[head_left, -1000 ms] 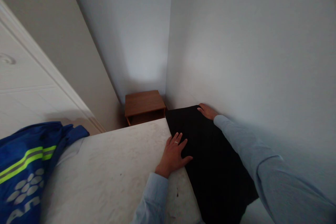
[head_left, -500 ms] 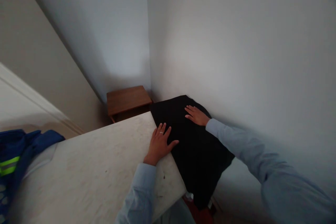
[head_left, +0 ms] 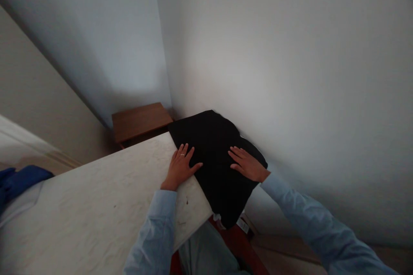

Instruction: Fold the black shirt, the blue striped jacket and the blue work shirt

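A black cloth point(head_left: 214, 146) lies over the right end of the pale board-like surface point(head_left: 106, 206), its lower corner hanging past the edge. My left hand point(head_left: 180, 166) rests at the cloth's left edge, fingers spread, with the palm partly on the pale surface and a ring on one finger. Flat on the cloth's right part lies my right hand point(head_left: 248, 164), fingers stretched out and pointing left. Neither hand grips anything. What is under the cloth is hidden.
Blue clothing point(head_left: 26, 180) and a white cloth point(head_left: 24, 204) lie at the far left. A brown wooden cabinet point(head_left: 140, 122) stands in the corner behind. The wall point(head_left: 290, 73) runs close along the right side. Something red point(head_left: 240, 245) shows below the cloth.
My right hand has slid toward me over the black cloth, whose right edge now lies differently. My left hand stays at the cloth's left edge. The view has shifted to the right.
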### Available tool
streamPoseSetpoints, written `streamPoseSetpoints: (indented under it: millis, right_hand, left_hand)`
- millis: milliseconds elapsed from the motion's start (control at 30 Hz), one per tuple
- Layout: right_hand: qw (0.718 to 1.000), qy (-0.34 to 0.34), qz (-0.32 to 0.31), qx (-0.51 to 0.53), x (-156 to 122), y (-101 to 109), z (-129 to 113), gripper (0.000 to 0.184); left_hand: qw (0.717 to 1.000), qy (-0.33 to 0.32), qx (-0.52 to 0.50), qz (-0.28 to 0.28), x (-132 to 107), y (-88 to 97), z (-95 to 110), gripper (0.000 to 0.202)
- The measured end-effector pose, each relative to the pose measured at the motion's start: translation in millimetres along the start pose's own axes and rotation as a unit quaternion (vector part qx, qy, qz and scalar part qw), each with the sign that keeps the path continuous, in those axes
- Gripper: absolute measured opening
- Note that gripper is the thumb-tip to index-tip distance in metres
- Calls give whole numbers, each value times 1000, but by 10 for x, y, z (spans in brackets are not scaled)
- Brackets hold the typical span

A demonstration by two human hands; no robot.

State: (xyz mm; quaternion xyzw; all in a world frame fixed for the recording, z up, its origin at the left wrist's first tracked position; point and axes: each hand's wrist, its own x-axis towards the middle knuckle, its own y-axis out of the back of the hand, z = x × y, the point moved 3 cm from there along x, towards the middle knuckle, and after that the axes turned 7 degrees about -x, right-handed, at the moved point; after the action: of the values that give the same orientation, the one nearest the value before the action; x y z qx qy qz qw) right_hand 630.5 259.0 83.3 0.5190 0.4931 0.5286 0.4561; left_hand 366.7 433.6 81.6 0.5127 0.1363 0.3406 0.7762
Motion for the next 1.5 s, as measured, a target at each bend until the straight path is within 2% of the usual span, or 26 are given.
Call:
streamPoseSetpoints:
  millis: [100,167,300,433,533,600,667,767,867,933,1067,1167,1267,1367,1433,1500]
  right_hand:
    - [988,-149,27,-13,-379,-57,336,71]
    - [978,-204,48,6,-597,-72,480,75]
    - [960,-238,123,74,-879,-82,490,73]
    - [936,-273,196,102,-959,-94,462,68]
    - [931,-274,212,113,-826,-60,538,63]
    - [936,-261,211,109,-616,10,606,60]
    - [949,-227,196,94,-322,105,644,56]
    - [981,-123,129,72,159,193,612,56]
    - [996,-60,28,62,481,136,598,61]
    - [996,-72,-5,56,569,58,656,65]
    - [993,-115,-8,40,600,-41,764,73]
    - [991,-130,9,28,629,-30,664,79]
    - [995,-79,62,26,654,10,407,76]
    - [998,-5,59,39,610,-22,229,73]
    - [998,-8,32,45,551,-62,276,72]
    - [998,-37,22,47,494,-75,432,71]
  left_hand:
    - [1000,-2,13,0,10,12,7,80]
    - [1000,-1,19,-2,17,18,11,80]
    - [1000,-11,16,19,26,21,-13,81]
    - [999,-10,1,49,3,41,-65,80]
    - [998,-9,0,58,-70,80,25,70]
    - [997,-32,1,64,-161,97,225,60]
    - [995,-79,-3,64,-284,73,525,53]
    - [987,-161,-2,27,-503,-82,998,52]
    - [983,-180,20,-27,-686,-295,1241,62]
    - [984,-168,39,-43,-762,-388,1255,70]
    - [984,-162,61,-45,-837,-429,1181,82]
    - [984,-154,73,-49,-858,-415,1173,88]
    - [985,-144,75,-53,-862,-398,1210,92]
    - [986,-135,69,-63,-855,-382,1243,98]
    - [987,-130,66,-69,-850,-371,1252,102]
    - [987,-128,67,-76,-849,-365,1253,104]
